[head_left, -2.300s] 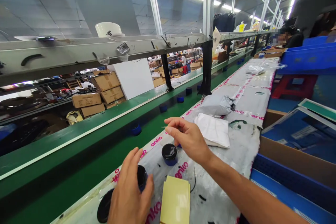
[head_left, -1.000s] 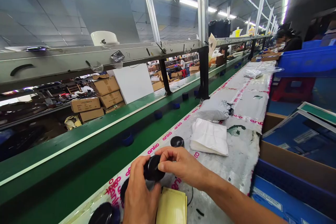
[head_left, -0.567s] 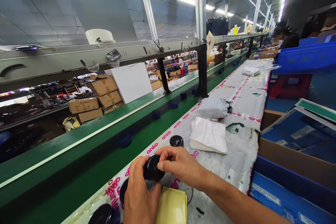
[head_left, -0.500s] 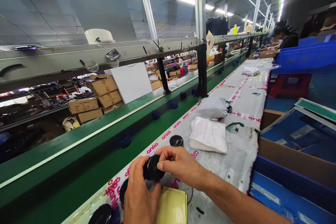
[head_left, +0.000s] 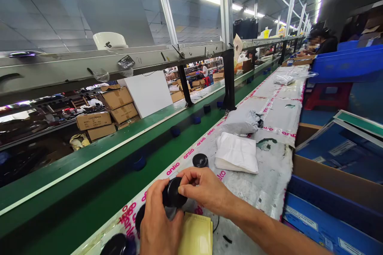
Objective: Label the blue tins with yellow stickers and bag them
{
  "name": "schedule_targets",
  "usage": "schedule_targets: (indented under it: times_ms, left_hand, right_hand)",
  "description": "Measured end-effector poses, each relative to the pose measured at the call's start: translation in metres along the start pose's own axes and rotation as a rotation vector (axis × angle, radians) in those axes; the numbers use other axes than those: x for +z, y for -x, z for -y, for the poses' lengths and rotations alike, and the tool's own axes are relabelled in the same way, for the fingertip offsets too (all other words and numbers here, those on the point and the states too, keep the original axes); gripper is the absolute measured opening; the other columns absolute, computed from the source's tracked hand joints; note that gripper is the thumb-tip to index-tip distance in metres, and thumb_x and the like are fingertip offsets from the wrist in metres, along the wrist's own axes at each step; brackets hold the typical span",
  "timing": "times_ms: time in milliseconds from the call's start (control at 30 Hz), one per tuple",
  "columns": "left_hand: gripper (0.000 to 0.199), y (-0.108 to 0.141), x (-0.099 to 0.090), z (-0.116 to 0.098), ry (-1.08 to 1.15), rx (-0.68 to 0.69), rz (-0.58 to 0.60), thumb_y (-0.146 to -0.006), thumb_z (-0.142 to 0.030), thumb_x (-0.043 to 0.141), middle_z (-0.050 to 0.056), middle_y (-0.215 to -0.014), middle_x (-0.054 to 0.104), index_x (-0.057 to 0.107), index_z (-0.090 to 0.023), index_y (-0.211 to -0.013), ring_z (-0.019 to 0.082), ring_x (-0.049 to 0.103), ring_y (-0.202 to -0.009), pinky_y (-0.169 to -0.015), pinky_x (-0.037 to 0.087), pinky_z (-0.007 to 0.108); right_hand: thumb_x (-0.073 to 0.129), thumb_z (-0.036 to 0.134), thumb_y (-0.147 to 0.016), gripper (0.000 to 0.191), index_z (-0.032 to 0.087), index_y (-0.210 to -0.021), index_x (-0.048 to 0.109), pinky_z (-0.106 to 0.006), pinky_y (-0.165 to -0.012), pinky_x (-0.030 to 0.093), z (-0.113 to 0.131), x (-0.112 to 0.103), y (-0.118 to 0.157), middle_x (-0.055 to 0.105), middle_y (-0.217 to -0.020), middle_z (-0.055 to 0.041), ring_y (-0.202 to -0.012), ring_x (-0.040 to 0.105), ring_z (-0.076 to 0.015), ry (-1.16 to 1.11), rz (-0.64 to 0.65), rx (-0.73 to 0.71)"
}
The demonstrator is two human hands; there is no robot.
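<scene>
My left hand (head_left: 158, 217) is wrapped round a small, round black device (head_left: 177, 193) with a glossy disc face turned toward me. The thumb and fingertips of my right hand (head_left: 203, 189) are pinched at the right edge of that face; whether a thin film is between them I cannot tell. Below the hands lies a pad of yellow sheets (head_left: 197, 233). A similar black device (head_left: 200, 160) stands on the bench just beyond my right hand. Another black device (head_left: 115, 244) sits at the lower left, and one more is partly hidden behind my left hand.
A green conveyor belt (head_left: 158, 155) with several dark blue round pieces runs along the left. On the plastic-covered bench (head_left: 269, 175) lie a stack of white sheets (head_left: 236, 152) and a grey bag (head_left: 241, 121). Blue boxes in a carton (head_left: 335, 171) stand at right; a person sits farther back.
Both hands keep the same hold on the black device, with almost no movement. The view has shifted very slightly.
</scene>
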State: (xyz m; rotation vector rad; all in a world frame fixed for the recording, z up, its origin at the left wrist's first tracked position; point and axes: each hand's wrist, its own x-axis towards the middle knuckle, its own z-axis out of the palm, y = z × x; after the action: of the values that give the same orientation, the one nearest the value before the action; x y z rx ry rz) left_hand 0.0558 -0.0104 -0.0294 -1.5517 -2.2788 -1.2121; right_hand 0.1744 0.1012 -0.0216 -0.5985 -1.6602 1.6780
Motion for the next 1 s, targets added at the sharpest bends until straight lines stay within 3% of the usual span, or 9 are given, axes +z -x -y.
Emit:
schedule_targets:
  times_ms: [167, 267, 367, 533, 600, 700, 800, 900, 1000]
  left_hand:
    - [0.044, -0.002, -0.001, 0.010, -0.026, 0.050, 0.066, -0.082, -0.030, 0.057, 0.008, -0.132, 0.060, 0.053, -0.026, -0.125, 0.029, 0.062, -0.119, -0.096, 0.054, 0.046]
    - [0.044, -0.005, -0.005, 0.009, -0.034, 0.050, 0.122, -0.082, -0.033, 0.059, 0.008, -0.132, 0.060, 0.052, -0.026, -0.125, 0.030, 0.063, -0.118, -0.094, 0.055, 0.047]
    - [0.043, -0.011, -0.009, 0.004, -0.053, 0.036, 0.165, -0.082, -0.031, 0.058, 0.007, -0.132, 0.061, 0.052, -0.028, -0.125, 0.029, 0.062, -0.119, -0.096, 0.053, 0.048]
    - [0.038, -0.030, -0.006, 0.002, -0.243, 0.097, 0.261, -0.084, -0.031, 0.061, 0.005, -0.114, 0.074, 0.058, -0.024, -0.121, 0.029, 0.069, -0.105, -0.121, 0.019, 0.062]
    - [0.038, -0.035, -0.003, 0.003, -0.360, 0.100, 0.298, -0.087, -0.031, 0.059, 0.009, -0.108, 0.076, 0.059, -0.019, -0.124, 0.030, 0.071, -0.104, -0.121, 0.016, 0.064]
    - [0.051, -0.036, -0.006, 0.002, -0.530, 0.120, 0.324, -0.089, -0.031, 0.059, 0.020, -0.116, 0.074, 0.054, -0.008, -0.135, 0.036, 0.068, -0.114, -0.114, 0.026, 0.066]
    - [0.057, -0.024, -0.024, -0.004, -0.570, 0.222, 0.228, -0.090, -0.032, 0.060, 0.024, -0.136, 0.063, 0.050, -0.006, -0.139, 0.038, 0.060, -0.124, -0.108, 0.039, 0.058]
    - [0.031, 0.007, -0.056, -0.008, -0.406, 0.246, 0.237, -0.097, -0.045, 0.051, 0.008, -0.112, 0.073, 0.065, -0.023, -0.114, 0.028, 0.070, -0.096, -0.081, 0.053, 0.039]
    - [0.029, 0.060, -0.085, -0.006, -0.279, 0.075, 0.319, -0.093, -0.056, 0.052, 0.000, -0.087, 0.074, 0.068, -0.032, -0.093, 0.023, 0.072, -0.078, -0.066, 0.053, 0.032]
  right_hand:
    - [0.080, 0.033, -0.068, 0.024, 0.016, -0.077, 0.066, -0.020, -0.041, 0.037, -0.005, 0.000, -0.001, 0.069, -0.077, -0.0027, -0.050, 0.052, -0.0086, -0.050, 0.014, 0.073]
    - [0.078, 0.031, -0.070, 0.026, 0.017, -0.086, 0.064, -0.020, -0.043, 0.044, -0.003, 0.000, -0.002, 0.063, -0.064, 0.0027, -0.046, 0.053, -0.0088, -0.084, -0.021, 0.090]
    - [0.070, 0.033, -0.077, 0.024, 0.018, -0.093, 0.061, -0.020, -0.042, 0.044, 0.001, -0.004, -0.003, 0.064, -0.069, 0.0024, -0.049, 0.057, -0.0104, -0.127, -0.102, 0.079]
    - [0.060, 0.037, -0.090, 0.024, 0.017, -0.101, 0.067, -0.023, -0.052, 0.043, 0.010, -0.023, 0.002, 0.068, -0.083, -0.0020, -0.064, 0.061, -0.0122, 0.054, -0.240, -0.093]
    - [0.059, 0.035, -0.093, 0.021, 0.018, -0.097, 0.070, -0.025, -0.060, 0.045, 0.013, -0.030, 0.009, 0.068, -0.081, -0.0015, -0.069, 0.060, -0.0133, 0.201, -0.242, -0.144]
    - [0.060, 0.030, -0.095, 0.016, 0.020, -0.095, 0.072, -0.027, -0.065, 0.044, 0.014, -0.031, 0.031, 0.071, -0.083, -0.0005, -0.071, 0.061, -0.0141, 0.457, -0.071, -0.176]
    - [0.062, 0.027, -0.095, 0.013, 0.020, -0.100, 0.072, -0.029, -0.073, 0.045, 0.009, -0.023, 0.063, 0.072, -0.091, -0.0027, -0.078, 0.064, -0.0164, 0.704, 0.168, -0.247]
    - [0.059, 0.025, -0.098, 0.013, 0.021, -0.104, 0.070, -0.031, -0.083, 0.048, 0.008, -0.015, 0.096, 0.072, -0.097, -0.0047, -0.091, 0.066, -0.0195, 0.775, 0.297, -0.291]
    - [0.061, 0.025, -0.098, 0.011, 0.023, -0.104, 0.070, -0.031, -0.084, 0.052, 0.013, -0.011, 0.122, 0.073, -0.098, -0.0049, -0.094, 0.068, -0.0205, 0.726, 0.373, -0.293]
